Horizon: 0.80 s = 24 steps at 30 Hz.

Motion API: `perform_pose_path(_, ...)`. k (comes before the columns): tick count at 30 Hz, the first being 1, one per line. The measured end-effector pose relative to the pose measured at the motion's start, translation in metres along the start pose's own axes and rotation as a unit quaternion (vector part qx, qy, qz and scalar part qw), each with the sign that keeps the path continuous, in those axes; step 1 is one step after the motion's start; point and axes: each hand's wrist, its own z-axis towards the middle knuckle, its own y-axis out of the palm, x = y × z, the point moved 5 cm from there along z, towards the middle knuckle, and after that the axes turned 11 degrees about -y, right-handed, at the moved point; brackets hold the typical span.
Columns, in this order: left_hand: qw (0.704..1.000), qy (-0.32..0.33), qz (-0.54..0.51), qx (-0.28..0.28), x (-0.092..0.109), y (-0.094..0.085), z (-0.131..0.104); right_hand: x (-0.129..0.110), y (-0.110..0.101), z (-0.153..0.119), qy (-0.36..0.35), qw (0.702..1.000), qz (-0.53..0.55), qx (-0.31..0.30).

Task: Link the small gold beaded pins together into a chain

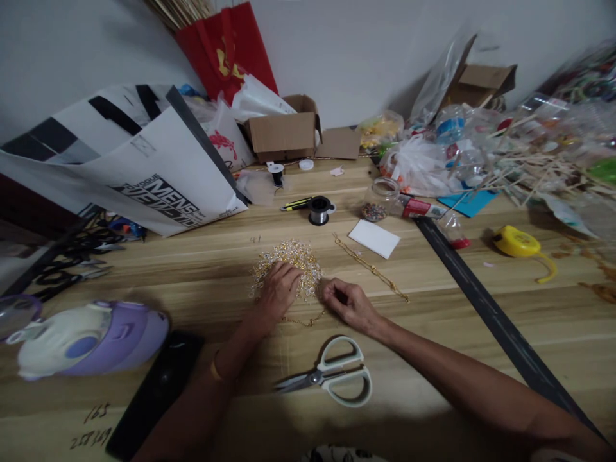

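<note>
A loose pile of gold and clear beads or small findings lies in the middle of the wooden table. My left hand rests on the pile's near side, its fingers stretched out over the pieces; the tips are partly lost among them. Just right of the pile, my right hand is closed in a pinch. A thin gold chain runs along the table from below my left hand up to those pinched fingertips. A second gold chain lies to the right. Scissors with pale handles lie nearer me.
Behind the pile are a wire spool, a bead jar and a white card. A purple bottle and black case stand left. A yellow tape measure and plastic clutter lie right; bags and boxes line the wall.
</note>
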Motion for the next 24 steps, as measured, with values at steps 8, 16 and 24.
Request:
perform_pose_path(8, 0.998, 0.037, -0.015, -0.038, 0.015, 0.000, -0.003, -0.002, 0.000, 0.000, 0.000, 1.000, -0.005, -0.002)
perform_pose_path(16, 0.999, 0.023, -0.004, -0.045, 0.012, 0.006, -0.003, -0.001, 0.000, 0.000, 0.000, 1.000, -0.006, -0.001)
perform_pose_path(24, 0.998, 0.034, 0.018, -0.046, 0.014, 0.003, -0.004, -0.001, 0.000, 0.000, 0.004, 1.000, -0.004, -0.005)
